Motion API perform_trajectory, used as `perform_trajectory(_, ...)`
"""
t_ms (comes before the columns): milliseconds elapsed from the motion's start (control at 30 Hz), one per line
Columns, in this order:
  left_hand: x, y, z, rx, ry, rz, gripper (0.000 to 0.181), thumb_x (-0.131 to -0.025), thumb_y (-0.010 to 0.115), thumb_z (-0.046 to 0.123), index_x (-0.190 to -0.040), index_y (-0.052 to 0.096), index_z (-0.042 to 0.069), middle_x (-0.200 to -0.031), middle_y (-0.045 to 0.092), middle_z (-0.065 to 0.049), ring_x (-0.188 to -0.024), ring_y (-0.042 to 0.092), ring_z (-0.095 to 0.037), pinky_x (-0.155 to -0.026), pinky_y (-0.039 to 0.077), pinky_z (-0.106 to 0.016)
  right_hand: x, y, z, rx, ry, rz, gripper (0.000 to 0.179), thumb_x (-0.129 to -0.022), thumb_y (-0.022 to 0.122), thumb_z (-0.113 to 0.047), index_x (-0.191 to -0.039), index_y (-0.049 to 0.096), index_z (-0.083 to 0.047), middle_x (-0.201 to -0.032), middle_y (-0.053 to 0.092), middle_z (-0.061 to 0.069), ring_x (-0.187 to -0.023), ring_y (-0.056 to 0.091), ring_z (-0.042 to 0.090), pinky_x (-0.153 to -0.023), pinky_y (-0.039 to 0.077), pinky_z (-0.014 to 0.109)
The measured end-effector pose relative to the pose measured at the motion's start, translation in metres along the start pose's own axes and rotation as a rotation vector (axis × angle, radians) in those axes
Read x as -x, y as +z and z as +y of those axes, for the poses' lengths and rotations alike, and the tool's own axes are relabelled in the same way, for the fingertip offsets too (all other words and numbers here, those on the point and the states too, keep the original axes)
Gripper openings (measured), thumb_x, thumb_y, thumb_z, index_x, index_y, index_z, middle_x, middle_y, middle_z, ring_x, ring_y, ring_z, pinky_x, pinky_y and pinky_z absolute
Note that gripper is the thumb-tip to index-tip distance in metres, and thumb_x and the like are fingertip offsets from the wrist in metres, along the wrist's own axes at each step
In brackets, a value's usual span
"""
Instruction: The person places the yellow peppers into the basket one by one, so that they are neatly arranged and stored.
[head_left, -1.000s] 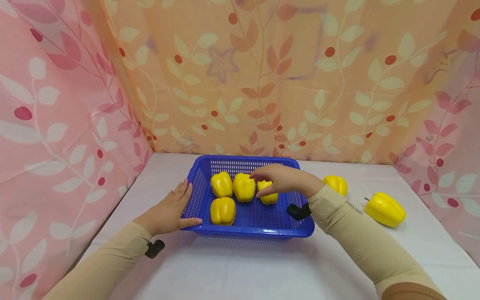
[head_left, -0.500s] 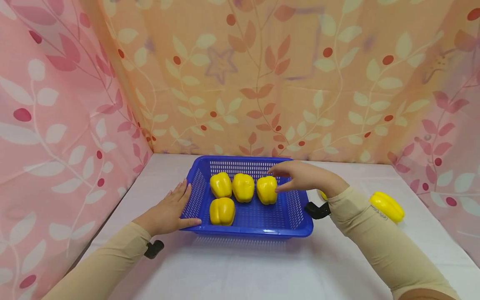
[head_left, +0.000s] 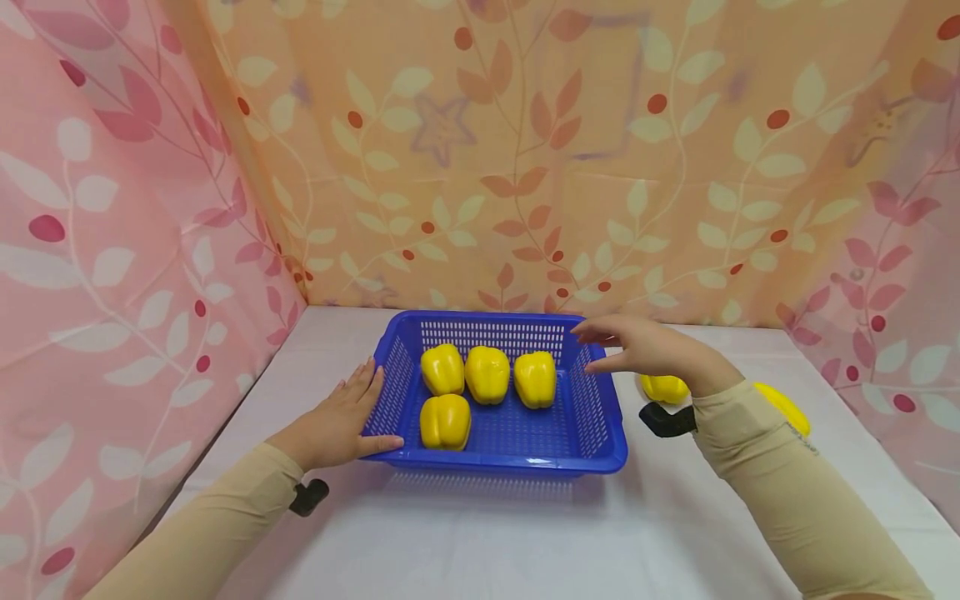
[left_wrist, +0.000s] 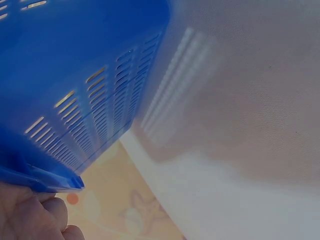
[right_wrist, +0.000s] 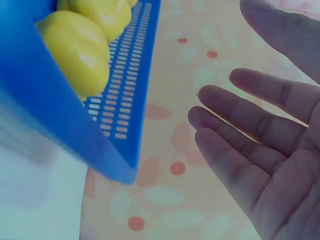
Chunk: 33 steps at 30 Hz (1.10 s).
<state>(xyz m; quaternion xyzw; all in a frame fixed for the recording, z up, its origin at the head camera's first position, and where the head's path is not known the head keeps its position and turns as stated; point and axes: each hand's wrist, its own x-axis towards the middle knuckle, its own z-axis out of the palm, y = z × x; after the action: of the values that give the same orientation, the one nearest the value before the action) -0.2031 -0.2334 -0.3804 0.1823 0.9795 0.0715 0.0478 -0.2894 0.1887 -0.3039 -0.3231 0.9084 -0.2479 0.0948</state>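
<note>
Right hand (head_left: 637, 346): spread, now drawn back from rightmost basketed pepper (head_left: 535, 381), apparently placed | Left hand (head_left: 341, 421): spread on blue basket (head_left: 510, 462) | Outside, toward right edge of counter (head_left: 465, 533): two peppers (head_left: 664, 389) (head_left: 783, 407)

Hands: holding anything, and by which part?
Nothing visibly gripped: the right hand is free; the left hand rests outstretched on the blue basket, at its left rim.
</note>
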Motion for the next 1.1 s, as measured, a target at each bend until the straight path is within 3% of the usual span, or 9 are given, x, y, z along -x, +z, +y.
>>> perform_trajectory(233,-0.001,0.0,0.0,0.002,-0.006,-0.002,0.109,-0.075,0.046,0.074,-0.145,0.006,-0.001,-0.152,-0.003,-0.019,-0.139,0.001,-0.035,-0.109,0.011,-0.053,0.012,-0.006,0.018,-0.05,-0.019,0.068,0.054,-0.079,0.072,-0.022,-0.127,0.052,-0.012,-0.121,0.057,0.011,-0.112,0.054,0.028,-0.093,0.043,0.046)
perform_trajectory(367,-0.001,0.0,0.001,-0.001,-0.006,-0.003,0.111,-0.074,0.043,0.076,-0.145,0.006,-0.001,-0.152,-0.003,-0.019,-0.139,0.001,-0.035,-0.109,0.011,-0.053,0.022,-0.008,0.03,-0.038,0.009,0.096,0.055,-0.08,0.071,-0.025,-0.129,0.049,-0.013,-0.122,0.056,0.012,-0.111,0.054,0.03,-0.093,0.043,0.048)
perform_trajectory(600,0.0,-0.001,0.001,0.008,0.001,0.005,0.109,-0.076,0.047,0.073,-0.145,0.008,-0.002,-0.151,-0.002,-0.021,-0.138,0.002,-0.037,-0.108,0.012,-0.054,0.036,-0.009,0.055,-0.042,0.008,0.147,0.052,-0.079,0.072,-0.022,-0.124,0.053,-0.001,-0.116,0.059,0.017,-0.107,0.056,0.035,-0.092,0.043,0.048)
perform_trajectory(933,0.0,0.002,0.0,0.006,-0.007,0.002,0.107,-0.077,0.049,0.07,-0.145,0.006,-0.001,-0.152,-0.004,-0.019,-0.139,0.0,-0.035,-0.109,0.011,-0.053,0.054,-0.01,0.078,-0.025,0.19,0.149,0.055,-0.082,0.068,-0.03,-0.127,0.05,-0.003,-0.12,0.056,0.018,-0.112,0.051,0.039,-0.093,0.041,0.053)
perform_trajectory(1100,0.0,0.002,-0.001,0.006,-0.003,0.005,0.109,-0.075,0.046,0.073,-0.145,0.007,-0.001,-0.152,-0.004,-0.019,-0.139,0.001,-0.035,-0.109,0.011,-0.054,0.058,-0.01,0.088,-0.037,0.227,0.153,0.053,-0.083,0.067,-0.03,-0.126,0.05,-0.004,-0.12,0.055,0.02,-0.111,0.05,0.039,-0.091,0.043,0.052)
